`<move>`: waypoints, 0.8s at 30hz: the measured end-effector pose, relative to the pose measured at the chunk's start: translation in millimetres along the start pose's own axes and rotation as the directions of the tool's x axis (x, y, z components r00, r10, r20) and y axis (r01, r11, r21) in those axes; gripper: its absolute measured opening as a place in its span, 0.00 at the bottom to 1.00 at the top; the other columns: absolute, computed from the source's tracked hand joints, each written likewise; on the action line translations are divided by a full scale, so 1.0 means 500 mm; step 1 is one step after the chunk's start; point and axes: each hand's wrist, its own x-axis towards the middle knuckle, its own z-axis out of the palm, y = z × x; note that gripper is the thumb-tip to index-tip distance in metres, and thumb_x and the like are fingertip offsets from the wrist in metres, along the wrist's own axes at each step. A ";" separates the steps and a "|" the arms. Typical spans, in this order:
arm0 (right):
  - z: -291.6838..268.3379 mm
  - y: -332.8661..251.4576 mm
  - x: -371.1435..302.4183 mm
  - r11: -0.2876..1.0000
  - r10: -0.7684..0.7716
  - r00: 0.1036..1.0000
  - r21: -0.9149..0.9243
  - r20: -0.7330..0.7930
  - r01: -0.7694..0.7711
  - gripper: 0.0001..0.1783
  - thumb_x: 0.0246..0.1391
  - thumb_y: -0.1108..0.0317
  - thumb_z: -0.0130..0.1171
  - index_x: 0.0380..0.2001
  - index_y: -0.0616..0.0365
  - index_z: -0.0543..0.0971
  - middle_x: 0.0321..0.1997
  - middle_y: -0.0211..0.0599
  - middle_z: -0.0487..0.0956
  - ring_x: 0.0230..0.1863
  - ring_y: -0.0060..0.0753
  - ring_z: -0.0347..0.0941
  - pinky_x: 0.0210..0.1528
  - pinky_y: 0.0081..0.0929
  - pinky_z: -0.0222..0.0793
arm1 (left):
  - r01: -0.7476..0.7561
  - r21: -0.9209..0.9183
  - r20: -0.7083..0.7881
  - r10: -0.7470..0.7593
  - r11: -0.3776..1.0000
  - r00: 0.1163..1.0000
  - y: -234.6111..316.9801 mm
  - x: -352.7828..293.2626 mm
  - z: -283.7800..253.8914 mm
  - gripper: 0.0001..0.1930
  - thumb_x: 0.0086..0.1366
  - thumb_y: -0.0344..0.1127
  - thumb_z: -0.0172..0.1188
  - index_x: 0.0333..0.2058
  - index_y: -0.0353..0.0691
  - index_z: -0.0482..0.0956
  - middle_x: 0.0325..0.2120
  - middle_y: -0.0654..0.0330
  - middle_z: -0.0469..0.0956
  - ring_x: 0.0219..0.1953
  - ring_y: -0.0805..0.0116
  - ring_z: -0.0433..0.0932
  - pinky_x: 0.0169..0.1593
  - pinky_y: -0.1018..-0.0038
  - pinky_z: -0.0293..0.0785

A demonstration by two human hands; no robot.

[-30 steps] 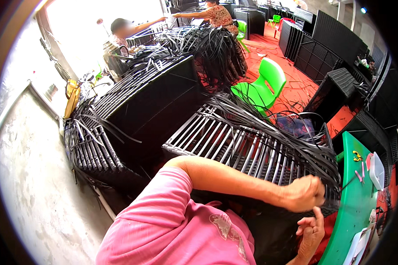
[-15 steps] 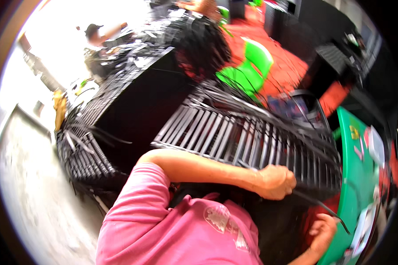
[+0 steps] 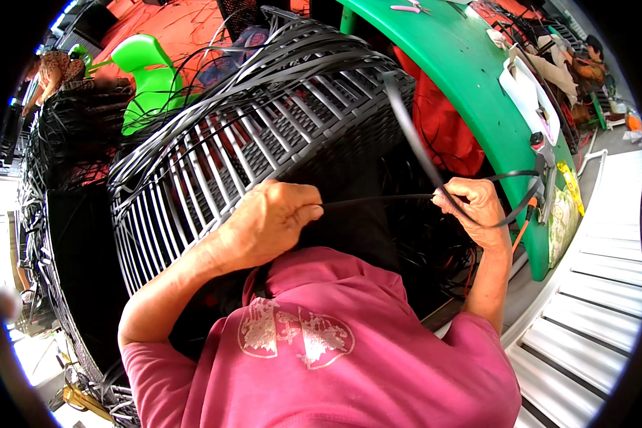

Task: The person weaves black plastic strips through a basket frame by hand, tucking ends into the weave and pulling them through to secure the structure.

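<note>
A thin black flat strip [image 3: 378, 199] is stretched level between my two hands, in front of the pink shirt. My left hand [image 3: 274, 217] is closed on the strip's left part, knuckles up. With thumb and fingers together, my right hand [image 3: 478, 207] pinches it farther right, and the strip loops around past that hand. Just beyond my left hand lies a dark woven wicker piece [image 3: 335, 135] with a row of grey slat-like strands [image 3: 221, 153]. Many loose strips [image 3: 264, 68] trail over its far side.
A green table [image 3: 464, 71] curves along the right, bearing pink-handled pliers [image 3: 410, 8] and a white tray [image 3: 528, 100]. Red cloth [image 3: 442, 121] hangs beneath it. A green chair [image 3: 150, 82] stands far left; a white slatted bench [image 3: 592, 307] is near right. Another person [image 3: 53, 75] is at far left.
The view has swung to the right. My right hand, earlier loosely open by the table, now pinches the strip. My left hand still grips it.
</note>
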 end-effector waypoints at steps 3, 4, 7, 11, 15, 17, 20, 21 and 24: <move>0.068 0.052 0.009 0.975 -0.101 0.991 -0.205 -0.089 0.081 0.08 0.46 0.69 0.63 0.30 0.60 0.79 0.25 0.36 0.76 0.28 0.33 0.73 0.30 0.27 0.65 | -0.015 0.090 -0.001 0.015 0.996 1.000 -0.013 0.005 0.019 0.06 0.60 0.30 0.55 0.27 0.34 0.75 0.16 0.51 0.71 0.20 0.58 0.73 0.26 0.66 0.68; 0.103 0.041 0.018 0.866 -0.350 0.924 -0.428 -0.152 0.258 0.09 0.46 0.67 0.62 0.33 0.57 0.78 0.23 0.37 0.74 0.28 0.37 0.73 0.26 0.32 0.64 | -0.036 0.128 -0.029 0.040 0.991 0.999 -0.017 0.012 0.037 0.06 0.60 0.30 0.56 0.26 0.34 0.74 0.17 0.50 0.72 0.21 0.54 0.74 0.26 0.64 0.69; 0.150 -0.046 0.037 0.857 -0.372 0.924 -0.349 0.086 0.378 0.06 0.49 0.69 0.59 0.32 0.56 0.77 0.24 0.38 0.74 0.29 0.43 0.71 0.32 0.34 0.62 | -0.038 0.266 0.012 0.036 0.963 0.999 -0.002 0.042 0.056 0.07 0.58 0.31 0.58 0.23 0.36 0.73 0.18 0.48 0.73 0.24 0.46 0.74 0.27 0.59 0.70; 0.147 -0.064 0.056 0.900 -0.365 0.898 -0.156 0.247 0.408 0.05 0.49 0.72 0.56 0.31 0.58 0.75 0.21 0.40 0.76 0.26 0.42 0.73 0.35 0.34 0.60 | -0.112 0.228 0.009 0.113 0.967 0.994 -0.015 0.029 0.043 0.07 0.58 0.32 0.58 0.25 0.35 0.74 0.18 0.48 0.73 0.24 0.47 0.74 0.27 0.59 0.69; 0.109 -0.057 0.063 0.976 -0.191 0.921 -0.037 0.339 0.216 0.16 0.48 0.76 0.53 0.43 0.58 0.76 0.18 0.41 0.76 0.23 0.41 0.75 0.32 0.34 0.68 | 0.026 0.072 0.173 -0.038 0.997 0.984 -0.041 -0.004 -0.030 0.07 0.62 0.32 0.55 0.30 0.33 0.76 0.14 0.58 0.67 0.18 0.75 0.69 0.22 0.75 0.63; 0.106 -0.049 0.057 0.989 -0.133 0.905 0.113 0.405 0.095 0.25 0.46 0.80 0.51 0.51 0.55 0.74 0.18 0.41 0.76 0.24 0.36 0.77 0.30 0.29 0.71 | 0.183 -0.149 0.070 -0.174 0.972 0.982 -0.029 0.000 -0.041 0.07 0.62 0.30 0.55 0.36 0.33 0.74 0.15 0.59 0.70 0.18 0.73 0.71 0.24 0.76 0.66; 0.086 -0.034 0.052 0.881 -0.409 0.737 0.443 0.538 0.166 0.21 0.48 0.82 0.51 0.47 0.57 0.77 0.20 0.37 0.77 0.25 0.33 0.77 0.31 0.26 0.71 | -0.040 -0.276 -0.340 -0.059 0.960 0.939 -0.030 0.036 -0.025 0.24 0.61 0.30 0.57 0.54 0.35 0.60 0.26 0.58 0.74 0.20 0.76 0.71 0.26 0.77 0.68; 0.067 -0.048 0.052 0.841 -0.455 0.742 0.512 0.492 0.176 0.15 0.50 0.82 0.51 0.40 0.60 0.79 0.23 0.37 0.79 0.27 0.31 0.77 0.33 0.25 0.71 | -0.075 -0.194 -0.438 -0.018 0.978 0.899 -0.018 0.050 -0.026 0.28 0.60 0.30 0.58 0.57 0.35 0.57 0.36 0.52 0.73 0.27 0.72 0.74 0.28 0.76 0.70; 0.021 -0.052 0.038 0.725 -0.494 0.819 0.659 0.292 0.202 0.10 0.49 0.83 0.51 0.34 0.66 0.79 0.33 0.45 0.80 0.28 0.32 0.76 0.35 0.25 0.72 | -0.220 0.149 -0.636 0.264 0.964 0.725 -0.022 0.124 -0.020 0.29 0.59 0.30 0.59 0.57 0.36 0.58 0.44 0.48 0.69 0.36 0.64 0.74 0.33 0.74 0.73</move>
